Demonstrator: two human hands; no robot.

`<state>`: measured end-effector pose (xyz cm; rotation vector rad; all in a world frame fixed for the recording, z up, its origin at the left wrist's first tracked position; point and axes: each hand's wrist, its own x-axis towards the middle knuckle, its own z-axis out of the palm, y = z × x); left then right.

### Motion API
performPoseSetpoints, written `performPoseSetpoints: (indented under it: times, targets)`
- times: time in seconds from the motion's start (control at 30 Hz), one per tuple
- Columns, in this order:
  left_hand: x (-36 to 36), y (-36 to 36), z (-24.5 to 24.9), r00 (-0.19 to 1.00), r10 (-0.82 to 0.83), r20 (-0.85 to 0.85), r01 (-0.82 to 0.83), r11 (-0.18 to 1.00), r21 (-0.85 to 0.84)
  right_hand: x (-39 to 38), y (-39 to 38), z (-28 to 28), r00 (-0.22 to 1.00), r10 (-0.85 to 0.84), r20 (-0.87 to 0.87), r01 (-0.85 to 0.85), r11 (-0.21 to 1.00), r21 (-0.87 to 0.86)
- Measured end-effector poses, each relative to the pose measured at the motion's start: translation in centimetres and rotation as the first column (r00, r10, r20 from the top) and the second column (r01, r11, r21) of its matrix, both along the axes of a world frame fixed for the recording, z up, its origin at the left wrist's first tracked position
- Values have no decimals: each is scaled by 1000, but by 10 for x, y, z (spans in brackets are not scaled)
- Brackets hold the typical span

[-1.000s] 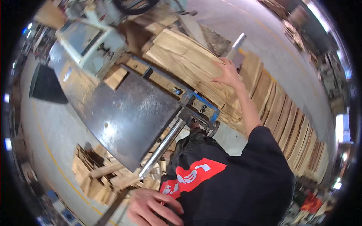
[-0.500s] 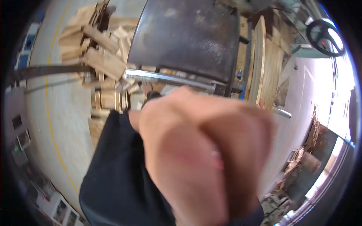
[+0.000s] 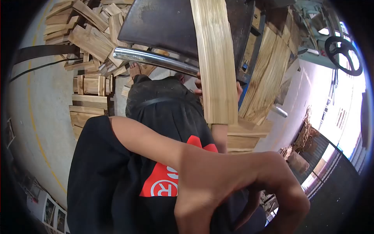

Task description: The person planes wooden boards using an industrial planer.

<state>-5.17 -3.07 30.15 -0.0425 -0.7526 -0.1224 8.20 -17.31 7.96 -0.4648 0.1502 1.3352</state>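
The concrete floor (image 3: pixel 50 113) runs down the left, darkening to black at the rounded rim, where the things along the edge are too dim to name. The dark metal machine table (image 3: pixel 163 23) is cut off by the top edge, and part of its surface is hidden behind the board. At upper right, the pale green machinery (image 3: pixel 323 45) is only partly in frame.

Left of the table lies a loose heap of wood offcuts (image 3: pixel 91 43), cropped at the top, with stacked short pieces (image 3: pixel 89 111) below it. Right of the table, wide planks (image 3: pixel 263 74) lie side by side; their lower ends meet more timber, partly behind the right wrist.

The wooden board (image 3: pixel 216 62) stretches over the table's right part, its far end beyond the top edge and its near end squared. Whether its underside touches the table cannot be told. It covers the right end of the shiny metal bar (image 3: pixel 156 59). The black handwheel (image 3: pixel 343 55) shows at far right.

The left hand (image 3: pixel 233 171) looms close to the camera, apart from the board. Its fingers bend downward, tips hidden or cut off, so whether they are together or apart is unclear; nothing can be seen in them. The right hand (image 3: pixel 219 85) is mostly hidden beneath the board, clamped on it, with digits showing at both long edges.
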Motion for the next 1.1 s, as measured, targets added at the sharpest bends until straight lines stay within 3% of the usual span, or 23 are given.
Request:
performPoseSetpoints:
  times: [0.07, 0.13, 0.2, 0.27, 0.3, 0.37, 0.43, 0.53, 0.63, 0.73, 0.8, 0.83, 0.87, 0.9, 0.93, 0.97, 1.03, 1.07, 1.1]
  targets:
    - [4, 0, 0, 998, -10, 65, 11, 1000, -24, -10, 16, 12, 978, -43, -206, 58, 996, 64]
    - [0, -15, -3, 994, 103, 37, -102, 994, -45, -9, 17, 9, 944, 7, -330, 27, 995, 96]
    - [-17, -30, 2, 965, 228, -128, -231, 973, -10, -16, 15, 16, 957, -105, -272, 103, 994, -21]
    - [-29, -35, 0, 937, 251, -242, -266, 963, -32, -20, 10, 14, 948, -96, -302, 108, 994, 25]
    - [-23, -24, 0, 955, 210, -208, -233, 968, -95, -17, 15, 12, 949, -73, -308, 97, 993, 64]
    - [-7, -14, 0, 925, 349, -151, -357, 934, -29, -15, 16, 8, 963, -49, -265, 80, 991, 110]
    - [-7, -24, -3, 807, 575, -135, -567, 818, 99, -16, 15, 15, 932, -83, -354, 125, 987, 98]
    - [1, -30, -17, 641, 767, -8, -762, 638, 109, -13, 9, 6, 963, -78, -259, 104, 990, 91]
    - [9, -23, -30, 546, 828, 125, -836, 529, 145, -12, 11, -2, 958, -50, -283, 98, 982, 159]
    - [1, -5, -41, 594, 801, 76, -769, 538, 346, -10, 15, 3, 956, -39, -292, 90, 982, 164]
    - [-5, 14, -60, 589, 808, -13, -619, 462, 635, -11, 19, 10, 979, -13, -203, 41, 990, 135]
    - [-9, 12, -73, 454, 884, -110, -510, 359, 781, -12, 16, 2, 980, -38, -193, 62, 991, 120]
    - [-14, 7, -87, 304, 864, -403, -341, 493, 800, -12, 12, -12, 981, -69, -182, 90, 990, 107]
    - [-9, 9, -109, 95, 880, -466, -255, 474, 843, -12, 14, -21, 980, -108, -169, 126, 987, 97]
    - [-2, 15, -131, -96, 886, -454, -155, 437, 886, -13, 28, 14, 1000, 15, -19, -11, 975, 221]
    - [2, 19, -153, -200, 905, -377, -69, 371, 926, -11, 28, 4, 999, -44, -3, 44, 992, 115]
    - [-6, 42, -184, -77, 703, -707, 146, 710, 689, -8, 24, -15, 987, -159, 35, 162, 981, -109]
    - [-7, 45, -193, -15, 649, -760, 128, 755, 643, -11, 24, -18, 973, -221, 73, 227, 971, -81]
    - [-10, 48, -199, 48, 589, -807, 124, 798, 590, -7, 31, -12, 956, -135, 259, 174, 976, -132]
